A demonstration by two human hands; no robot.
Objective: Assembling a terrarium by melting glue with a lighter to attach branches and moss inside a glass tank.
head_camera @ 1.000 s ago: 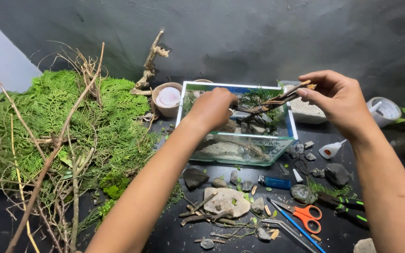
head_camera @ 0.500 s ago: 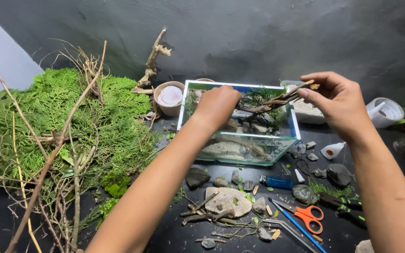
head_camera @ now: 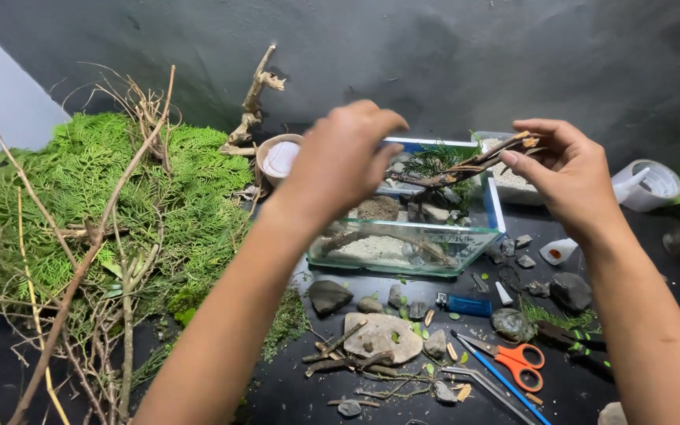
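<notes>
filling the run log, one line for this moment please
left hand: over small glass tank, at thin brown twig | right hand: pinching twig's other end | orange-handled scissors: lying on table

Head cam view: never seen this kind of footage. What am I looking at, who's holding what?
No machine here: it is a person's two bare hands, filmed by a camera worn on the head and looking down at a dark tabletop.

The right hand pinches one end of a thin dark twig with a green sprig on it. The left hand is at the other end, its fingers curled; whether it grips the twig cannot be seen. Both are above a small glass tank with sand, stones and wood inside.

To the left lies a big pile of green foliage and bare branches. In front of the tank are loose stones, orange-handled scissors and a blue tool. A roll of tape sits at the far right, a small bowl behind the tank.
</notes>
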